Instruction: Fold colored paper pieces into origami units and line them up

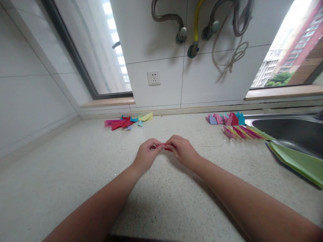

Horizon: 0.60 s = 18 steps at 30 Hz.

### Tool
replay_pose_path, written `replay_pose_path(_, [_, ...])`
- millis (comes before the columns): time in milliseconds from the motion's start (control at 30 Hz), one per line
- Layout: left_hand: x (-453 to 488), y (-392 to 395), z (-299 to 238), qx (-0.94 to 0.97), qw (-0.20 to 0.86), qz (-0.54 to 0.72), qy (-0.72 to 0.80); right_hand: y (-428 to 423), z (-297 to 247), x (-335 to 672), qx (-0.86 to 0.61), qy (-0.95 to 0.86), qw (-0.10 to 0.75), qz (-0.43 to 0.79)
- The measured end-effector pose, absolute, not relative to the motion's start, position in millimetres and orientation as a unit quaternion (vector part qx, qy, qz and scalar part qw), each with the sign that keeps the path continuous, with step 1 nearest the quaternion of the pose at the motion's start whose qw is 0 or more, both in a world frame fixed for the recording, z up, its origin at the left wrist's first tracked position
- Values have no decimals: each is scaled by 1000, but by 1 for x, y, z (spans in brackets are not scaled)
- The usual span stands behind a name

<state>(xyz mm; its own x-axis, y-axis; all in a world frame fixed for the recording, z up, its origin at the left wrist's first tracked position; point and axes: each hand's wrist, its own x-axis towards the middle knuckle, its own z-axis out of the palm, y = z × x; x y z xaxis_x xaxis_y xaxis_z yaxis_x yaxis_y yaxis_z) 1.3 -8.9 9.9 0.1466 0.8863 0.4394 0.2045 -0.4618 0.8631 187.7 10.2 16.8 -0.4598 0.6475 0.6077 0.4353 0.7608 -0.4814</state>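
Note:
A small piece of folded red paper (pixel 168 149) is pinched between my two hands, just above the middle of the speckled counter (pixel 161 195). My left hand (pixel 148 153) grips its left end with thumb and fingers. On the other end, my right hand (pixel 182 149) is closed with the fingertips meeting near those of the left. Most of the paper is hidden behind the fingers, so its full shape cannot be made out.
Folded paper pieces in several colours (pixel 123 122) lie at the back left. Back right are small folded papers (pixel 224 118), a row of folded paper planes (pixel 244 132) and green paper sheets (pixel 297 161) beside a metal sink (pixel 285 129). A socket (pixel 153 78) is on the tiled wall.

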Motion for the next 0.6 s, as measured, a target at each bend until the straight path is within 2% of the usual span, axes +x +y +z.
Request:
replay_pose_path(133, [1,-6,7,630,395,536,400,8,20,186,-337,-824,420,178])
replay_pose_path(367, [1,-6,4,601,434,538,402,5,19,183,-375,-747,420,353])
replay_pose_path(600, [4,-8,9,608,428,518,422,8,16,184,-390,-735,430,350])
